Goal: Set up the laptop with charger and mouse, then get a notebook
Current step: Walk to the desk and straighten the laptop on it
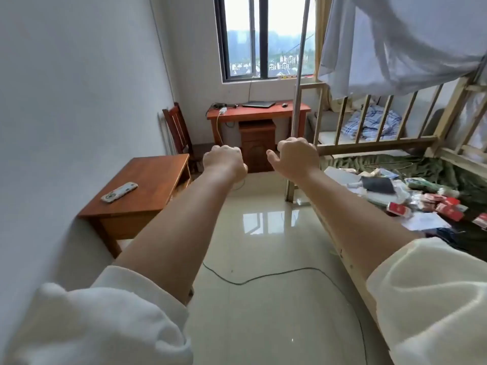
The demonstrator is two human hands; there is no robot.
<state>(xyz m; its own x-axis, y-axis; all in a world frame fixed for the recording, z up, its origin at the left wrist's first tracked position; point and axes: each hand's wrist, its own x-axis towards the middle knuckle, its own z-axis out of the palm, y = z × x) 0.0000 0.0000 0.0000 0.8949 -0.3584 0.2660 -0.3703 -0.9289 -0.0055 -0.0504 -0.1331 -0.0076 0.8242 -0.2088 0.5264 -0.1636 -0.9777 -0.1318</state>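
Observation:
A closed dark laptop (258, 104) lies on the red-brown desk (263, 115) under the window, far ahead. A small dark mouse (284, 105) sits to its right. At the desk's left end lie a dark charger with cables (219, 104) and a white plug (223, 110) with a cord hanging down. Both my arms stretch forward at mid-frame. My left hand (224, 161) and my right hand (296, 157) are curled into loose fists with nothing in them, well short of the desk. No notebook can be made out.
A low wooden table (147, 185) with a white remote (119, 192) stands against the left wall, a wooden chair (177, 130) behind it. A metal pole (296, 122) and a bunk bed (395, 143) strewn with small items fill the right. A black cable (263, 278) crosses the tiled floor.

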